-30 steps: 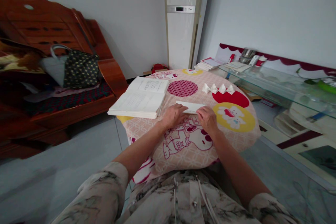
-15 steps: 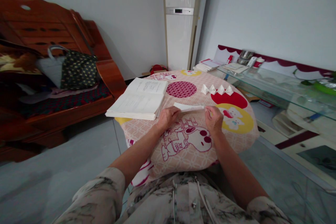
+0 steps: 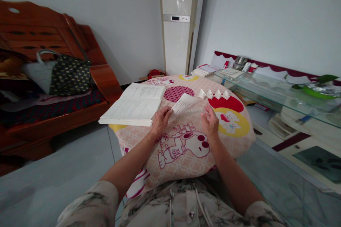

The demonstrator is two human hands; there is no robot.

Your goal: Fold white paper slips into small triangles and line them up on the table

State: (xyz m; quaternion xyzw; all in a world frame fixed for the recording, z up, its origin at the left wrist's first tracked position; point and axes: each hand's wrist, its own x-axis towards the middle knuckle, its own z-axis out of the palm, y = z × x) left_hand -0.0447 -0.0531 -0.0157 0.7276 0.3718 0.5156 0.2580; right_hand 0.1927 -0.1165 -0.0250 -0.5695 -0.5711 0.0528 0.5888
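A strip of printed paper [image 3: 183, 104] is pinched at its lower left end by my left hand [image 3: 162, 118], beside the open book. It slants up and away over the tablecloth. My right hand [image 3: 210, 122] is apart from the paper, its fingers spread and holding nothing. The thick open book [image 3: 133, 108] lies to the left, its pages facing up. Beyond my right hand, several small folded white paper pieces [image 3: 214, 94] stand in a row on the cloth.
A patterned tablecloth [image 3: 181, 170] covers the round table. On the right stands a glass-topped cabinet [image 3: 277, 92] bearing cups and a green bowl. A wooden sofa [image 3: 103, 81] with bags is at the left. A tall air conditioner [image 3: 176, 46] stands behind.
My right hand has let go of the paper strip and opened. The strip, stretched level between both hands before, now tilts upward from my left hand. The view has shifted slightly.
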